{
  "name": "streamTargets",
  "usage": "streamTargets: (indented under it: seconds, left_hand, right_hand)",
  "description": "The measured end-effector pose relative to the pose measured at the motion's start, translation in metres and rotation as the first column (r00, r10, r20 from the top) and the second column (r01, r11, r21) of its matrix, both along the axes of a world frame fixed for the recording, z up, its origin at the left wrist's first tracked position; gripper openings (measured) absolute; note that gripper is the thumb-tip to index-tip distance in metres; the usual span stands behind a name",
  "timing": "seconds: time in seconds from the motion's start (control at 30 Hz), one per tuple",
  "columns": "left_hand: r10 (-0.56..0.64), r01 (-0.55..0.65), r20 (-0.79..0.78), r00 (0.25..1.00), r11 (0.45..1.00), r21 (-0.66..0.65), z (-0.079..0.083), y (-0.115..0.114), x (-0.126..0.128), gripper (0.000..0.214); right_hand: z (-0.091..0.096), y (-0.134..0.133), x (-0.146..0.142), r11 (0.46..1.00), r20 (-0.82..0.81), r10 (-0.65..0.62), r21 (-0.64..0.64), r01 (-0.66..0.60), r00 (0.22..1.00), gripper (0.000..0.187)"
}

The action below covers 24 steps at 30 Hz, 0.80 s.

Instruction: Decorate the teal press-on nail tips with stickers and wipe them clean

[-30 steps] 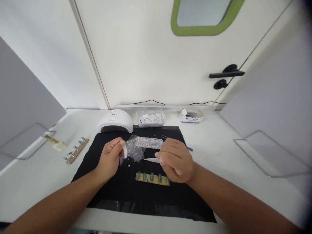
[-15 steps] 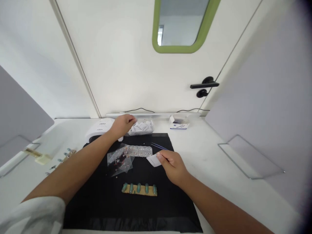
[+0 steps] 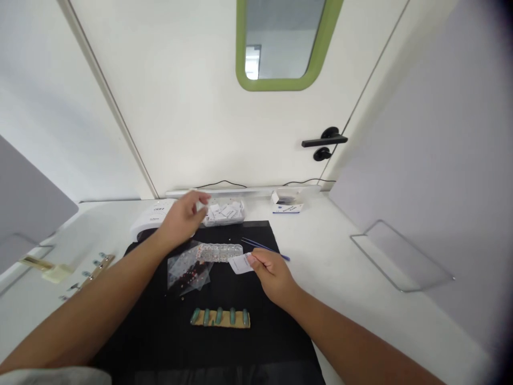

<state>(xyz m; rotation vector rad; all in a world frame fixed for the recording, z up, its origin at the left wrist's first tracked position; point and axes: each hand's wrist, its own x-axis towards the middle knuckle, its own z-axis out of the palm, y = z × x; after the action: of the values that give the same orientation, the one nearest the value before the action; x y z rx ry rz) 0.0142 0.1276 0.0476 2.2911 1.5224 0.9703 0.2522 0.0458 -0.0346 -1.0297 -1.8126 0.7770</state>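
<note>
My left hand hovers at the left side of a clear plastic tub. Its fingers are apart and I see nothing in them. Small white printed packets fill the tub. My right hand pinches a flat white packet by its right end, thumb on top. Just behind that packet lies a clear compartment box with tiny shiny bits inside. Blue tweezers rest beyond my right hand. Nearer me, several green press-on nails stand in a row on a tan strip.
Clear bags with small reddish bits lie on the black mat. A white nail lamp stands back left. An opened small box is at the back right. More nails on a strip and a brush lie left.
My left hand's fingers have gone from a pinch to spread apart, and the hand has drawn slightly back from the tub. My right hand keeps its packet. The camera view has shifted slightly.
</note>
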Motion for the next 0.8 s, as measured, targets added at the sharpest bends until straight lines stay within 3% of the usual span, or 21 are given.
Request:
streamTargets:
  seconds: [0.07,0.13,0.2,0.27,0.43,0.8]
  left_hand:
    - [-0.163,0.164,0.018,0.986,0.984,-0.069,-0.012,-0.036,0.000,0.026]
    - [-0.411,0.436,0.159,0.898,0.880,-0.189,-0.024,-0.065,0.001,0.023]
    - [-0.479,0.538,0.293,0.827,0.825,-0.171,-0.035,-0.083,0.004,0.022]
    - [-0.468,0.533,0.367,0.804,0.840,-0.097,-0.043,-0.090,0.007,0.018]
    - [-0.379,0.403,0.387,0.841,0.915,0.021,-0.049,-0.093,0.012,0.003]
    - [-0.515,0.470,0.192,0.835,0.850,0.238,-0.052,-0.093,0.015,0.014]
  right_hand:
    - [0.000,-0.004,-0.002,0.999,-0.038,0.005,-0.034,-0.006,0.999,0.046]
    - [0.000,-0.008,-0.006,0.998,-0.076,0.000,-0.059,-0.004,0.997,0.047]
    - [0.001,-0.011,-0.010,0.997,-0.105,0.009,-0.071,-0.016,0.994,0.048]
    - [0.000,-0.014,-0.014,0.997,-0.121,0.031,-0.073,-0.040,0.992,0.048]
    - [-0.004,-0.016,-0.018,0.995,-0.147,0.084,-0.042,-0.091,0.985,0.048]
    - [-0.007,-0.013,-0.014,0.983,-0.155,0.184,0.046,-0.179,0.971,0.038]
